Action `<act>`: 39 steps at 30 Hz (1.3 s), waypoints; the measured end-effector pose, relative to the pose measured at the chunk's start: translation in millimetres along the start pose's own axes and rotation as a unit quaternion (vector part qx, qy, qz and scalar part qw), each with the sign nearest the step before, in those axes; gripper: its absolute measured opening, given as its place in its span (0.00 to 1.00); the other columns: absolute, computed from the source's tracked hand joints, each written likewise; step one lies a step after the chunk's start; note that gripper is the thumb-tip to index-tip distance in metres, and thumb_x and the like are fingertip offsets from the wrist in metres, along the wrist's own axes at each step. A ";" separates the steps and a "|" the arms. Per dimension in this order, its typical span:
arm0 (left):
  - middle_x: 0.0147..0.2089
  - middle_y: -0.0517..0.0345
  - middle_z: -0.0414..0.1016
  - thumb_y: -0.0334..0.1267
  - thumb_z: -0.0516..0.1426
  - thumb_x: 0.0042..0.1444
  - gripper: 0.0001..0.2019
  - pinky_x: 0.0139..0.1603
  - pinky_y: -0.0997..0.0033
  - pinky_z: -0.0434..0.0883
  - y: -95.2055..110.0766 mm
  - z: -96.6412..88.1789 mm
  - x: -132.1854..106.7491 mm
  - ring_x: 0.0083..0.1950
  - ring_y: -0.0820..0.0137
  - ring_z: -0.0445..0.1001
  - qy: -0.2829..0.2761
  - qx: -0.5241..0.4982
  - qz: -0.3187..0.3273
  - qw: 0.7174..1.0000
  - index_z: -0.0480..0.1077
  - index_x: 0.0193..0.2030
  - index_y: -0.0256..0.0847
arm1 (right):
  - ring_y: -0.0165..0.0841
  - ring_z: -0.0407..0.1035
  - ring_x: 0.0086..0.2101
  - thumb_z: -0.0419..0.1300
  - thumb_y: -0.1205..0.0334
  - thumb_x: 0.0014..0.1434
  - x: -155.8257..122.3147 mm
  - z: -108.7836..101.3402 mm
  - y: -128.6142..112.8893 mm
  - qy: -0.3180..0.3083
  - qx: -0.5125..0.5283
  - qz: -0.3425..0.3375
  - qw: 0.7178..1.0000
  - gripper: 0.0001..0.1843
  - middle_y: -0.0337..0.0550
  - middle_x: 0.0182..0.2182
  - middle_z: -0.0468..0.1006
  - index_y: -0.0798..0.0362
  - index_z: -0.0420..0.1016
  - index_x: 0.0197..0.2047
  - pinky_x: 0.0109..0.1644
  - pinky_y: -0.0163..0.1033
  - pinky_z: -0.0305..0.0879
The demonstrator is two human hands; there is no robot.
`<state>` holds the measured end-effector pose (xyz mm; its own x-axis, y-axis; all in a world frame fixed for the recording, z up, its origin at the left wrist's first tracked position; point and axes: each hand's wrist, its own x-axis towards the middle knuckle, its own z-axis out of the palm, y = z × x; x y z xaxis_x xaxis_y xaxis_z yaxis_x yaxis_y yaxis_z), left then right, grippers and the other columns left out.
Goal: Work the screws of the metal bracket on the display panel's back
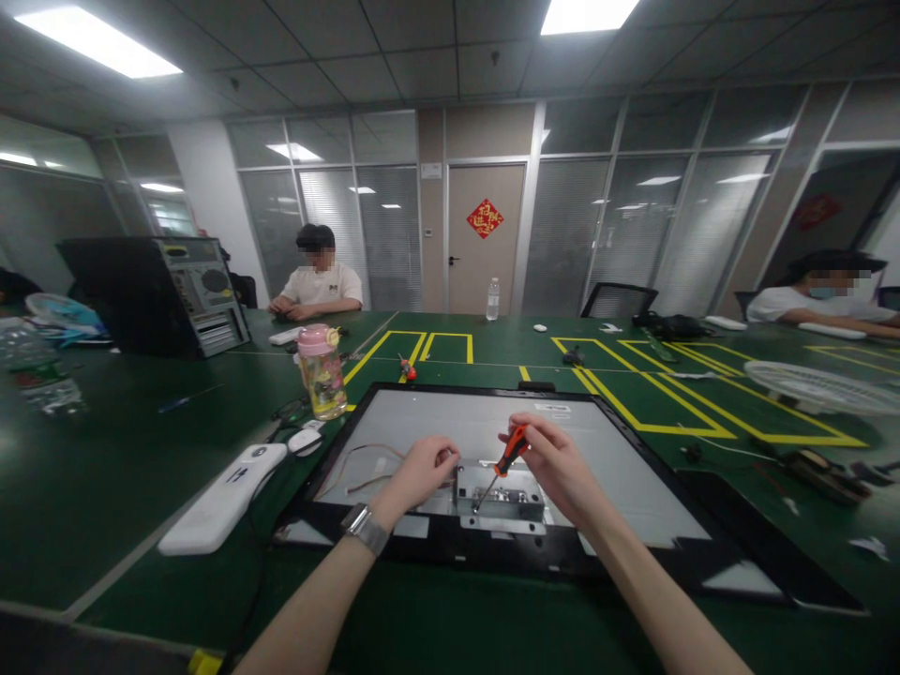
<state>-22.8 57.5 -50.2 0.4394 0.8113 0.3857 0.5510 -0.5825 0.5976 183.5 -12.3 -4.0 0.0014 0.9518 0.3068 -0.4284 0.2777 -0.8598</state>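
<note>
A flat monitor panel [619, 469] lies face down on the green table, its grey back plate up. Near its front edge sits a small metal box [501, 502]. My right hand [552, 459] is closed round a screwdriver [507, 459] with an orange and black handle, its tip angled down onto the metal box. My left hand [422, 471], with a watch at the wrist, has its fingers curled beside the box's left edge; thin wires [358, 464] run across the plate just left of it. I cannot make out whether it pinches anything.
A white oblong device [221, 502] lies left of the panel, a pink-lidded bottle [322, 370] behind it. A computer tower [165, 292] stands far left, a white fan grille [819, 386] at right. Two seated people work at the far side. Yellow tape lines cross the table.
</note>
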 end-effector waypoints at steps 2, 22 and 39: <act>0.31 0.57 0.73 0.35 0.51 0.55 0.10 0.35 0.73 0.63 -0.3 0.4 -0.8 0.33 0.70 0.68 -0.017 0.017 0.006 1.000 0.73 0.32 0.39 | 0.36 0.71 0.38 0.69 0.51 0.46 -0.3 -0.6 -1.4 0.002 0.003 0.005 1.000 0.14 0.40 0.35 0.78 0.47 0.80 0.36 0.53 0.48 0.60; 0.34 0.56 0.74 0.39 0.51 0.59 0.12 0.40 0.71 0.65 3.3 -1.2 -1.5 0.38 0.69 0.69 -0.041 0.036 0.023 0.998 0.74 0.35 0.39 | 0.36 0.70 0.42 0.66 0.53 0.51 2.2 -1.0 -2.7 -0.030 0.009 -0.006 0.999 0.14 0.43 0.37 0.79 0.47 0.79 0.41 0.53 0.47 0.60; 0.39 0.54 0.72 0.33 0.52 0.57 0.08 0.49 0.66 0.65 -9.5 2.4 0.1 0.45 0.66 0.68 -0.036 0.063 0.033 0.997 0.74 0.36 0.40 | 0.34 0.71 0.38 0.68 0.53 0.48 1.3 -2.8 -1.0 -0.042 0.036 0.001 0.998 0.11 0.41 0.35 0.78 0.48 0.79 0.35 0.53 0.47 0.62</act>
<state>-26.2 63.0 -57.5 0.5242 0.7684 0.3671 0.6021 -0.6393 0.4783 186.5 -10.9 -3.9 -0.0729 0.9372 0.3410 -0.4922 0.2636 -0.8296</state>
